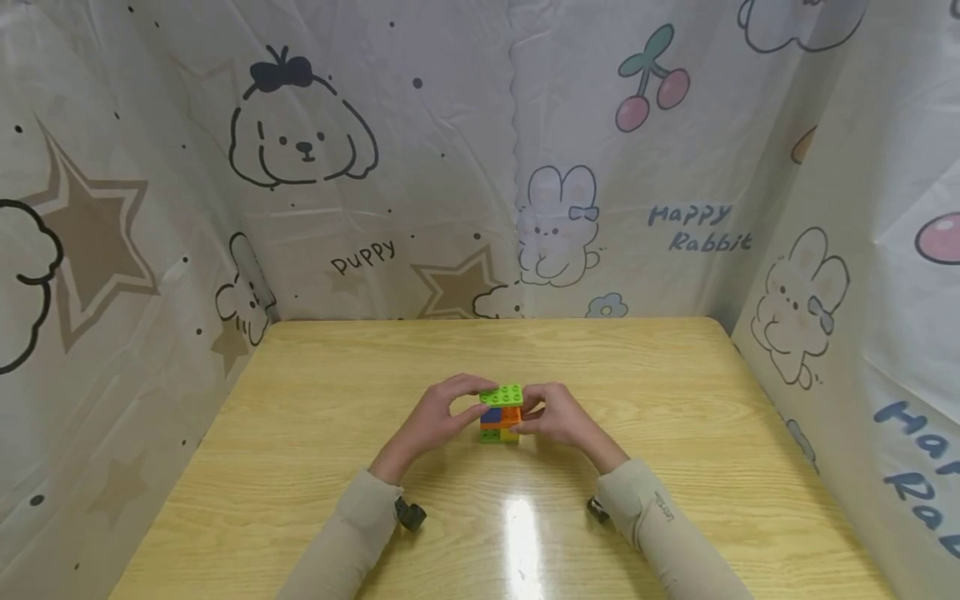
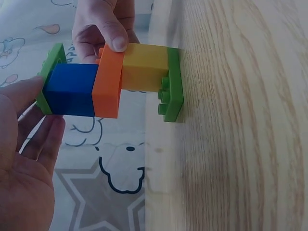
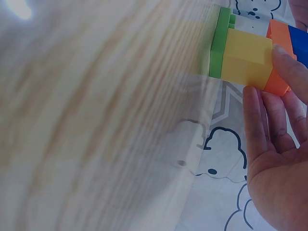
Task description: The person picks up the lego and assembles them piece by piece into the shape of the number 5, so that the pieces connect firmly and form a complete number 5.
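A stack of toy building bricks stands on the wooden table in front of me. From the bottom up come a green plate [image 2: 175, 91], a yellow brick [image 2: 144, 67], an orange brick [image 2: 108, 86], a blue brick [image 2: 72, 89] and a light green plate [image 1: 504, 397]. On the left, my left hand [image 1: 438, 412] pinches the top plate between thumb and fingers. My right hand [image 1: 562, 415] grips the orange brick from the right, its thumb on the brick's near side. Blue sits over one end of the orange brick, yellow under the other.
The pale wooden table [image 1: 337, 367] surrounds the stack. Patterned cloth [image 1: 450, 150] hangs behind it and on both sides. A small black device [image 1: 410, 514] is strapped at the left cuff, another [image 1: 597, 509] at the right.
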A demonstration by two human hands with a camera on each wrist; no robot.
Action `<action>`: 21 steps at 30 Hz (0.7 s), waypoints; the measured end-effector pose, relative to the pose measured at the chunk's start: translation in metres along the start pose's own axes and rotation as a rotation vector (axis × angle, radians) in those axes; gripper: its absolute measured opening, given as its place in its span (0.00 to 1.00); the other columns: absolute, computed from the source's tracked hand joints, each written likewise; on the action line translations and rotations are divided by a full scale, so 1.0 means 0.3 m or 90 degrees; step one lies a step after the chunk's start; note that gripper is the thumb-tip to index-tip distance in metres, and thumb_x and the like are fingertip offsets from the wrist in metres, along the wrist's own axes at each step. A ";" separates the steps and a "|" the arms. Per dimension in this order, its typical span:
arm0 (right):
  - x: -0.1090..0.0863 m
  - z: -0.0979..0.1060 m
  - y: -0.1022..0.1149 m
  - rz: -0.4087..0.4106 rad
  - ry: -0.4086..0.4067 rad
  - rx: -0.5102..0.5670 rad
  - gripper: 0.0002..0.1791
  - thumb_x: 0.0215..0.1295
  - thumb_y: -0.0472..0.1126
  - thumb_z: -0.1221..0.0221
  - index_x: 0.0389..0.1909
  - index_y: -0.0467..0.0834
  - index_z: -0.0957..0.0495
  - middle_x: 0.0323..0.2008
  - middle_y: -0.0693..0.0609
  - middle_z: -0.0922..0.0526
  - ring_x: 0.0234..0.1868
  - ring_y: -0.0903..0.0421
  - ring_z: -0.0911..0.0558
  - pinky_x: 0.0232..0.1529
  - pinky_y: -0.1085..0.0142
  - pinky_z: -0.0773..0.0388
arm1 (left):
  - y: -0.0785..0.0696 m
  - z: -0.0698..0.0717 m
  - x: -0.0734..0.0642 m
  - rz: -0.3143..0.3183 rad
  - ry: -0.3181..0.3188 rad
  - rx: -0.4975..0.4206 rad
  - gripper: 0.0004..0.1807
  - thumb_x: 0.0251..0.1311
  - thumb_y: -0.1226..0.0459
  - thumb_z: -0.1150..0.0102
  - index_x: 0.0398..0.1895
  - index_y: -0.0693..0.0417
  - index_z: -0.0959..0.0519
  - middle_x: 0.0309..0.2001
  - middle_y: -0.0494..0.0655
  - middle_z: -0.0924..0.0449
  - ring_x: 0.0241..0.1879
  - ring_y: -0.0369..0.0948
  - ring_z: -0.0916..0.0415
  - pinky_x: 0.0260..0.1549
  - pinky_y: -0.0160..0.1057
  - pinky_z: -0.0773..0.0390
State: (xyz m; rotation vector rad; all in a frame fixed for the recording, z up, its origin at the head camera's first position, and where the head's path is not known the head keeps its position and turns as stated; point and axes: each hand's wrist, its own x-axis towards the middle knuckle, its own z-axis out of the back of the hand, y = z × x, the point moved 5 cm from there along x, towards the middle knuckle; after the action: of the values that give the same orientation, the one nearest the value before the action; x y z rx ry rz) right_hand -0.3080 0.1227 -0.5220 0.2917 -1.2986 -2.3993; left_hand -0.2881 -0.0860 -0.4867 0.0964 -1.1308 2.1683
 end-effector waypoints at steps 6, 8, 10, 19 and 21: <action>-0.001 -0.001 -0.002 -0.002 -0.002 -0.005 0.12 0.55 0.33 0.23 0.36 0.44 0.16 0.38 0.49 0.14 0.45 0.49 0.12 0.45 0.63 0.11 | -0.007 0.004 -0.002 -0.024 -0.009 0.005 0.18 0.70 0.60 0.35 0.62 0.45 0.17 0.62 0.42 0.17 0.65 0.44 0.22 0.65 0.51 0.22; -0.001 -0.003 -0.004 -0.003 -0.001 -0.005 0.12 0.54 0.33 0.23 0.36 0.44 0.17 0.38 0.49 0.14 0.46 0.48 0.11 0.45 0.62 0.11 | -0.008 0.005 -0.002 -0.029 -0.011 0.006 0.18 0.70 0.60 0.35 0.62 0.46 0.17 0.62 0.43 0.17 0.65 0.45 0.22 0.65 0.51 0.22; 0.000 -0.003 -0.004 -0.002 0.000 -0.006 0.12 0.55 0.33 0.23 0.36 0.44 0.16 0.38 0.49 0.14 0.46 0.49 0.12 0.45 0.62 0.11 | -0.008 0.005 -0.002 -0.031 -0.012 0.006 0.18 0.70 0.60 0.35 0.62 0.45 0.17 0.62 0.43 0.17 0.65 0.45 0.22 0.65 0.51 0.22; -0.001 0.001 0.001 0.014 0.000 0.001 0.12 0.55 0.33 0.23 0.36 0.43 0.16 0.37 0.49 0.14 0.46 0.48 0.12 0.45 0.62 0.11 | 0.003 -0.005 -0.004 -0.022 -0.027 -0.006 0.18 0.71 0.59 0.36 0.62 0.43 0.17 0.62 0.41 0.17 0.65 0.43 0.22 0.65 0.52 0.23; -0.001 0.001 0.000 0.015 0.002 0.002 0.12 0.55 0.33 0.23 0.37 0.43 0.16 0.38 0.50 0.14 0.46 0.48 0.12 0.45 0.62 0.11 | 0.007 -0.008 -0.004 -0.016 -0.030 -0.010 0.18 0.71 0.58 0.36 0.62 0.43 0.17 0.62 0.40 0.17 0.64 0.42 0.22 0.66 0.51 0.23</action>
State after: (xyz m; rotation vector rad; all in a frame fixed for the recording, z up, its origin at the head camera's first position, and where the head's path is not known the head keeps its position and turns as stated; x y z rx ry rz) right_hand -0.3077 0.1229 -0.5218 0.2790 -1.2982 -2.3757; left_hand -0.2879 -0.0858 -0.4902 0.1545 -1.1677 2.1451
